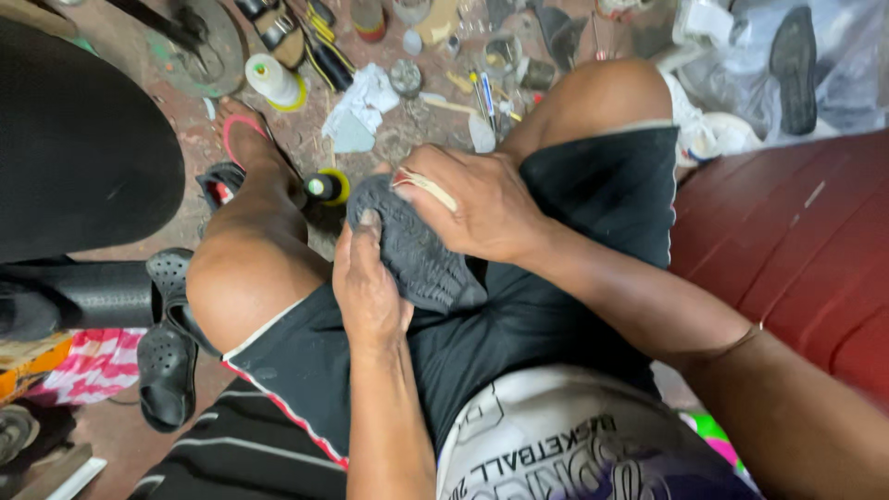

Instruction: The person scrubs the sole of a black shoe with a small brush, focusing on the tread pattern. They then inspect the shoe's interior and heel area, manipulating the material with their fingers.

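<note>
head view: both hands, left hand and right hand, grip a dark shoe sole, seemingly rubber, above cluttered floor.

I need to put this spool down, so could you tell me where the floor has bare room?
Bare floor shows between the white spool and the sandalled foot. Ahead of the knees, the tools and scraps crowd it.

Up and to the left of the left hand stands a white spool-shaped container with a yellow base. At the far left edge, level with that hand, lies the corner of an orange printed carton, possibly a box, mostly cut off.
</note>
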